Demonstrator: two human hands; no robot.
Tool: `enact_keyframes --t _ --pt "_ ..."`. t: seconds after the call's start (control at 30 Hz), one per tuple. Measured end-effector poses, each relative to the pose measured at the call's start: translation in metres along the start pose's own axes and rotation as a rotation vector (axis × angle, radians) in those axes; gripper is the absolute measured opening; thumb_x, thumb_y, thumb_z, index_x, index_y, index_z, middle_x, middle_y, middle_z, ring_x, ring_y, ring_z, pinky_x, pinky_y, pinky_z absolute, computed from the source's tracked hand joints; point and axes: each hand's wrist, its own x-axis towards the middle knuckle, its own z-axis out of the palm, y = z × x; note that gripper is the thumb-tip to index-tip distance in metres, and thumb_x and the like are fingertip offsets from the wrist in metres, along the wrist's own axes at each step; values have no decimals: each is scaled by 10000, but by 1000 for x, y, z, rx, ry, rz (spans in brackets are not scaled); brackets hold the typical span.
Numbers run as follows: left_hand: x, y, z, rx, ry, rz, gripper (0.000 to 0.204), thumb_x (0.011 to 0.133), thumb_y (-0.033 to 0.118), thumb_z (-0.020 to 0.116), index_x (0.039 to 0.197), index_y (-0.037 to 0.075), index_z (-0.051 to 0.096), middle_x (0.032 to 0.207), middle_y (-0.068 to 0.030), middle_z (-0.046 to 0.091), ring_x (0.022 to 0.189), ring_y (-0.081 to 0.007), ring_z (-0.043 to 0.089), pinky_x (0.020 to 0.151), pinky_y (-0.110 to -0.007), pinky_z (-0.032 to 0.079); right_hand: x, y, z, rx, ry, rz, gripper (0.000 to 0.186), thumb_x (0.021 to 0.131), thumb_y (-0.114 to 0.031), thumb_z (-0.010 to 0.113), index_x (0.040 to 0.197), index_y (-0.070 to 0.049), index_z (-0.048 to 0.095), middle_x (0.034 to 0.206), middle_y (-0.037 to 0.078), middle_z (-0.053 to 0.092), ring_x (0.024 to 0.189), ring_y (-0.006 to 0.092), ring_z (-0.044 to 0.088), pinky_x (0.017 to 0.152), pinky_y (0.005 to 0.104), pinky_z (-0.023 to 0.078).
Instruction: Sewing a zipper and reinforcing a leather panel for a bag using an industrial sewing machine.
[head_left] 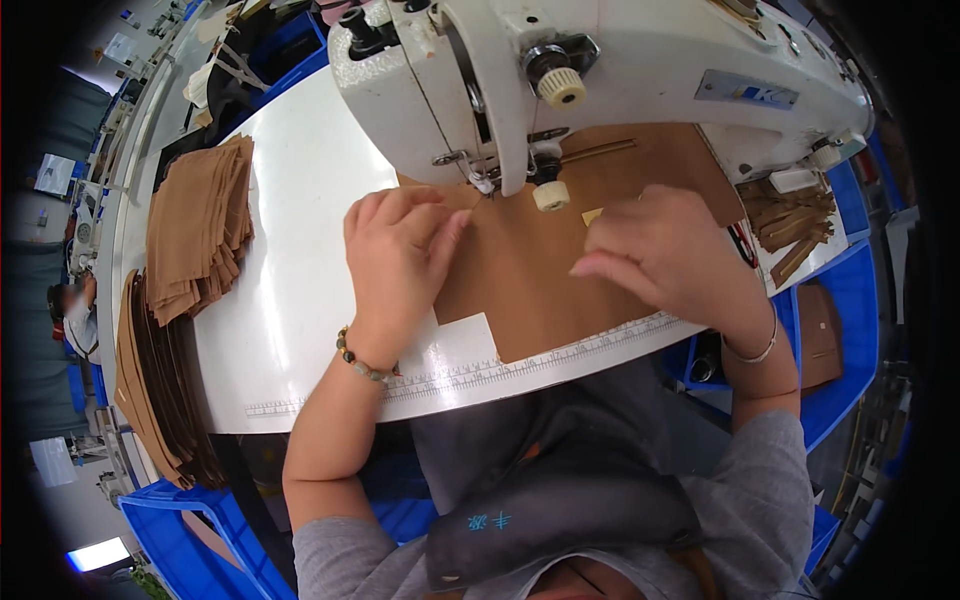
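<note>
A brown flat panel [540, 290], like leather or fabric, lies under the white sewing machine's [420, 70] needle area [487, 188], with a notch cut from its near left corner. My left hand [395, 260] is at the panel's left edge, fingers curled and bunched close to the needle; what they pinch, if anything, is too small to make out. Over the panel's right part, my right hand [665, 250] is curled with its thumb sticking out leftward. A small yellowish piece [591, 216] shows beside its fingers; the hand's inside is hidden.
Brown cut pieces [200, 225] are stacked at the table's left, with more panels [150, 380] hanging over that edge. Narrow brown strips [790, 225] lie at right. A ruler strip [450, 378] runs along the front edge. Blue bins [840, 340] stand below at both sides.
</note>
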Motion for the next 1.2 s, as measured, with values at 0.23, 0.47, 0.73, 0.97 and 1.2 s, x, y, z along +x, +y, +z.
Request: enact_keyframes --t 0.23,0.47,0.73,0.97,1.2 --pt "5 -9 -7 -61 -11 -403 444 938 247 769 622 29 546 599 -79 584 523 -249 524 521 -369 408 9 -84 55 255 326 -91 660 922 -230 768 1501 -25 527 775 42 678 587 188 645 530 310 491" --pt "-6 -21 6 -73 -66 -266 341 929 336 708 687 97 701 614 -89 652 494 -270 592 492 -391 453 68 -107 60 328 713 160 1069 896 -360 821 1616 107 183 853 34 663 689 182 667 612 304 539" --pt "-2 -15 13 15 -106 -67 300 876 392 720 871 92 728 808 -91 689 721 -276 649 664 -401 523 77 -113 66 689 784 110 719 929 -294 773 1471 57 458 850 16 677 766 154 674 643 311 524" --pt "-13 23 2 -189 -239 274 303 841 312 763 1019 70 725 1036 -115 705 938 -310 667 803 -422 543 55 -105 64 739 741 -78 250 875 -240 790 1046 -92 683 730 36 609 540 220 577 535 396 450" --pt "-11 50 -12 -224 -325 397 414 806 232 806 1167 48 721 1264 -138 721 1154 -344 685 943 -444 564 11 -69 59 339 721 -108 271 875 -258 789 1108 -129 736 783 62 675 601 260 631 539 376 483"
